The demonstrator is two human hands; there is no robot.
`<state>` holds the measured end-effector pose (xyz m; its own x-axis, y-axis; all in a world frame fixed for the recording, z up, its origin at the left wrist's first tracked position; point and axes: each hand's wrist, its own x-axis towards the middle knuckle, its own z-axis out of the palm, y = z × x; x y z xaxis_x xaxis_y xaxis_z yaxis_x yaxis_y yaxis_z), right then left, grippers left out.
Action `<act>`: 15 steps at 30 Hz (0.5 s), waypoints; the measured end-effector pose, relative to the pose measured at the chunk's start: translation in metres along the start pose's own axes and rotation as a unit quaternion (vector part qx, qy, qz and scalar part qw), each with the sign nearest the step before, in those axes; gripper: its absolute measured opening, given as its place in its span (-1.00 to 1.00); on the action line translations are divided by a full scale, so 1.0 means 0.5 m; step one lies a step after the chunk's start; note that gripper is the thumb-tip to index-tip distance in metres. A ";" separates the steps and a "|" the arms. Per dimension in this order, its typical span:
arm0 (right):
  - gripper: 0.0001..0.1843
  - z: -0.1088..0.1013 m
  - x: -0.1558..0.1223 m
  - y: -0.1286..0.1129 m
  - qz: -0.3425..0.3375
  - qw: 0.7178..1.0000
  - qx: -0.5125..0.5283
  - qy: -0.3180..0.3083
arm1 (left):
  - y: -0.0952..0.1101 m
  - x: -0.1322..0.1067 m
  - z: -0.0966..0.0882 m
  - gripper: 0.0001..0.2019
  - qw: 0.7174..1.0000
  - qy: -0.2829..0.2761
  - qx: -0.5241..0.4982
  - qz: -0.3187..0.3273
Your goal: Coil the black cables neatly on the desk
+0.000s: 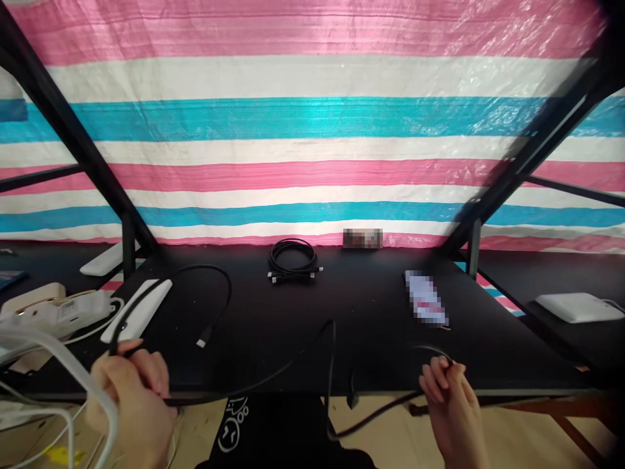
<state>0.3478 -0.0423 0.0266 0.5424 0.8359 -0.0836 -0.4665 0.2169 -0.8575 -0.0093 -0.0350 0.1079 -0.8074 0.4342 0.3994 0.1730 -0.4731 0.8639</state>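
Note:
At the lower left, my left hand [134,394] is closed around a black cable [273,374]. One end of the cable arches up from that hand over the table and finishes in a light-tipped plug [202,341]. From the same hand, a slack length runs right, rises to a sharp bend, drops past the table's front edge and reaches my right hand [452,391]. My right hand pinches the cable near the front edge. Another dark plug [352,396] hangs at the edge between the hands. Farther back lies a coiled black cable [293,268] with several light-tipped plugs.
On the black table [273,319] lie a long white object [151,299] and a blurred-out flat item [426,298]. A blurred-out block [362,238] stands at the back. White power strips [73,312] and white cords crowd the left. Black metal posts [92,150] frame both sides.

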 end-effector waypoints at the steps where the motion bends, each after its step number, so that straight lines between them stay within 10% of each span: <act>1: -0.61 0.007 -0.007 0.004 -0.001 1.000 -0.009 -0.012 | 0.001 -0.012 -0.002 -0.82 1.000 -0.022 -0.012 0.000; 15: -0.51 -0.019 -0.037 0.003 -0.083 0.975 -0.114 -0.174 | -0.009 -0.043 -0.013 -0.83 0.993 -0.116 -0.031 0.018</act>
<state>0.3434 -0.0621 0.0220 0.3087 0.9281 0.2084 -0.2037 0.2785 -0.9386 0.0038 -0.0471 0.0934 -0.6491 0.5771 0.4956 0.1581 -0.5349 0.8300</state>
